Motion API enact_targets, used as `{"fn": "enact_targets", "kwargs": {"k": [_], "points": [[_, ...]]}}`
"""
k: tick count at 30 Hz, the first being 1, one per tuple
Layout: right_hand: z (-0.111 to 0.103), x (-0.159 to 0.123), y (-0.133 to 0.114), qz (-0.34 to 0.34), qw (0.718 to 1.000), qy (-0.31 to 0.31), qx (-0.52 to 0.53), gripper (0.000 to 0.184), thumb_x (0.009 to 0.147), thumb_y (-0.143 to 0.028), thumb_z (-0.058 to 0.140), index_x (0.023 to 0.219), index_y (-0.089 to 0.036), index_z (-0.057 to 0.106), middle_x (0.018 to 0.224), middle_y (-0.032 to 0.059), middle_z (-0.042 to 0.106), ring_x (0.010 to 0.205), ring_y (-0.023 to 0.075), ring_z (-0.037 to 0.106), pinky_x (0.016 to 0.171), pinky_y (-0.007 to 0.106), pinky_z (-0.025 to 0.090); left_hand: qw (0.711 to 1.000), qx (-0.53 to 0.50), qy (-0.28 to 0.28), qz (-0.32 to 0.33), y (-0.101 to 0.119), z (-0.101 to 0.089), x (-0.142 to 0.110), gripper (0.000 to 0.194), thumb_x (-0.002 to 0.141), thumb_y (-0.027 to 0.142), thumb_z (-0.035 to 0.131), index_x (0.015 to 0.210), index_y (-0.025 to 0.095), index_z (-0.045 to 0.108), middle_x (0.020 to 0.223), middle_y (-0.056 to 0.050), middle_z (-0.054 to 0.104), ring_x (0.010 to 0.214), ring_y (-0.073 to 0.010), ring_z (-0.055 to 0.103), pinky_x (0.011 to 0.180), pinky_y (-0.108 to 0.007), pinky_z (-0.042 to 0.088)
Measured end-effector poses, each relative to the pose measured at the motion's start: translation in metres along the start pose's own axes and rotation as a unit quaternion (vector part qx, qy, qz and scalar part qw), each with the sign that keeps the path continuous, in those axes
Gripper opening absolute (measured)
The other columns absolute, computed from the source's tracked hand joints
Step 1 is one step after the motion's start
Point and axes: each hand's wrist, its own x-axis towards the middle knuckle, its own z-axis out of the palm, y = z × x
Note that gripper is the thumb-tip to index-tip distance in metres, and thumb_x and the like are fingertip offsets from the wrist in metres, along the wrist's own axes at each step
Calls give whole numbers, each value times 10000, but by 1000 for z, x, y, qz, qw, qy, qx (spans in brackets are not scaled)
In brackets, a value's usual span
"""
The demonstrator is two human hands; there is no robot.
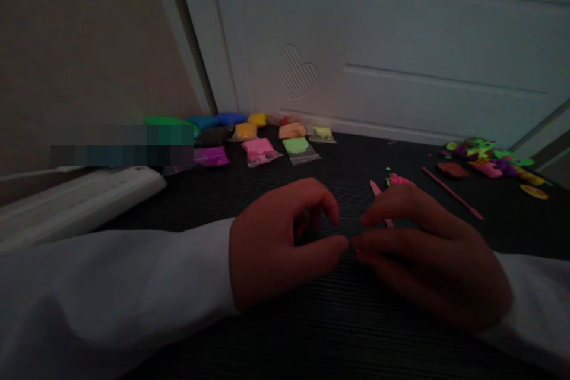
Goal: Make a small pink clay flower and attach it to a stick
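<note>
Over the dark table, my left hand (280, 243) has its thumb and index finger curved and apart, with nothing visible between them. Its thumb tip comes close to the fingertips of my right hand (431, 255). The right thumb and a finger are pressed together, and a tiny reddish speck shows at their tips, too small to name. Partly hidden behind the right fingers lies a pink modelling tool (374, 187). Just beyond that hand sits a small lump of pink clay (399, 179) with green bits beside it.
Bags of coloured clay (260, 150) line the table's back left. To the right lie a long pink stick tool (452, 193), a reddish-brown clay piece (453, 170) and a pile of colourful clay shapes (490, 163). A white elongated object (89, 196) rests at left; a white panel (378, 41) stands behind.
</note>
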Motion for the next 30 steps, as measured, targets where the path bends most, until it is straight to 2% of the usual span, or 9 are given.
{"fn": "enact_targets", "kwargs": {"k": [3, 5, 19, 25, 30], "points": [[1, 0, 0, 3, 1000, 16, 7, 118, 717, -178, 516, 821, -191, 569, 846, 39, 509, 802, 143, 478, 684, 317, 409, 999, 21, -3, 48, 2, 3, -1, 132, 650, 248, 550, 726, 159, 488, 708, 20, 463, 593, -89, 432, 517, -213, 365], [1, 0, -1, 2, 1000, 14, 5, 116, 722, -168, 505, 818, -189, 566, 838, 38, 515, 799, 139, 479, 681, 310, 410, 998, 20, -11, 57, 1, 4, -1, 129, 662, 255, 548, 727, 156, 498, 725, 17, 467, 597, -84, 432, 526, -211, 365], [-2, 1, -1, 15, 1000, -24, 11, 131, 720, -164, 505, 835, -187, 562, 850, 35, 533, 801, 142, 479, 710, 329, 388, 998, -49, -32, 29, 1, 7, 3, 108, 688, 242, 533, 760, 168, 563, 743, 19, 505, 604, -82, 466, 549, -213, 389], [0, 0, 0, 8, 999, -15, 34, 212, 703, -155, 530, 914, -180, 531, 862, 36, 531, 806, 139, 480, 708, 314, 399, 995, -85, -49, 7, -2, 5, 6, 130, 700, 250, 516, 784, 176, 583, 739, 16, 527, 617, -92, 486, 542, -214, 404], [-3, -1, -1, 16, 998, 22, 60, 289, 677, -169, 539, 961, -147, 491, 893, 59, 523, 831, 148, 486, 723, 300, 420, 984, -168, -65, -7, -6, 1, 9, 105, 688, 221, 545, 763, 187, 610, 758, 22, 560, 661, -100, 515, 569, -213, 410]]}}
